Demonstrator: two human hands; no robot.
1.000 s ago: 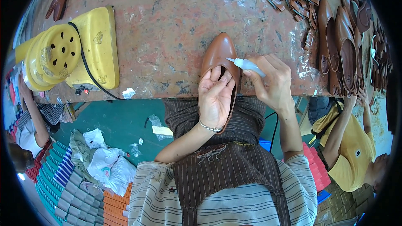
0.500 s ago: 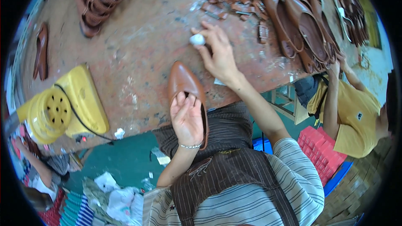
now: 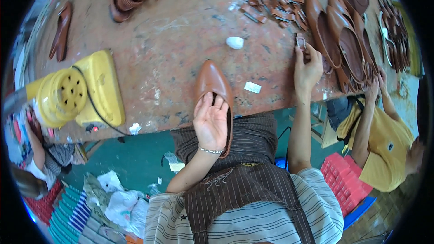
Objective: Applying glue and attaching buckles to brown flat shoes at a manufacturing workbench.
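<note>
My left hand (image 3: pixel 210 126) lies palm up with its fingers tucked into the opening of a brown leather slip-on shoe (image 3: pixel 212 77). The shoe's pointed toe faces away from me, over the table, and its heel hangs near my lap. Farther right, my right hand (image 3: pixel 309 68) pinches a small brown leather strap piece with a clear-looking buckle (image 3: pixel 300 41) between thumb and forefinger, at the table surface. A white rounded lump (image 3: pixel 234 42) rests on the table between the shoe and my right hand. Close to it lies a small white paper label (image 3: pixel 252 87).
A pile of brown strap pieces (image 3: pixel 275 0) lies at the far side. Brown shoes (image 3: pixel 350 40) crowd the right, where a person in a yellow shirt (image 3: pixel 379 140) reaches in. A yellow machine (image 3: pixel 97 90) with a cord stands left; more shoes (image 3: pixel 61 31) lie beyond.
My right hand has let go of the white lump and moved right to the buckled strap piece. The left hand still holds the shoe. The whole view has shifted slightly.
</note>
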